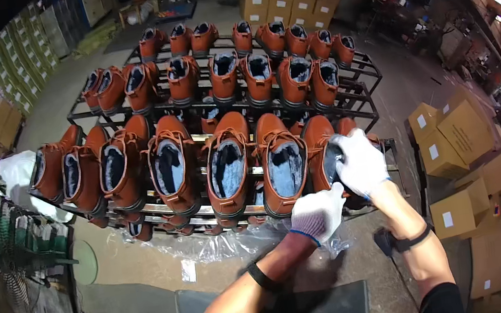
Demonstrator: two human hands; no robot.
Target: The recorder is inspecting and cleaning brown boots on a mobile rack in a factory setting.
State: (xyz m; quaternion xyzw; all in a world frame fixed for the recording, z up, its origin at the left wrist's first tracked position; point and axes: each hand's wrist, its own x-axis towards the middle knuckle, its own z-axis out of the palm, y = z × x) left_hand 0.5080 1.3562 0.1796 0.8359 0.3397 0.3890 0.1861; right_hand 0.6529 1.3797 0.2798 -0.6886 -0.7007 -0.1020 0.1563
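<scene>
Right hand (pixel 361 162) in white knit glove: fingers bent over the collar of a reddish-brown leather fur-lined shoe (pixel 317 131), can't tell if they pinch it. Shoe sits at the right end of the near edge of the black metal tiered rack (pixel 206 210). Left hand (pixel 320 214), same glove type, at that shoe's heel; grip unclear. Similar shoes (pixel 227 163) line the near edge leftward, toes pointing away.

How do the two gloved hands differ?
The left hand sits lower in the picture; the right hand sits higher, by the opening of a brown shoe. The left hand's cuff looks greyish-purple; the right hand's glove looks white nearly throughout. Both gloves have blue edging.
</scene>
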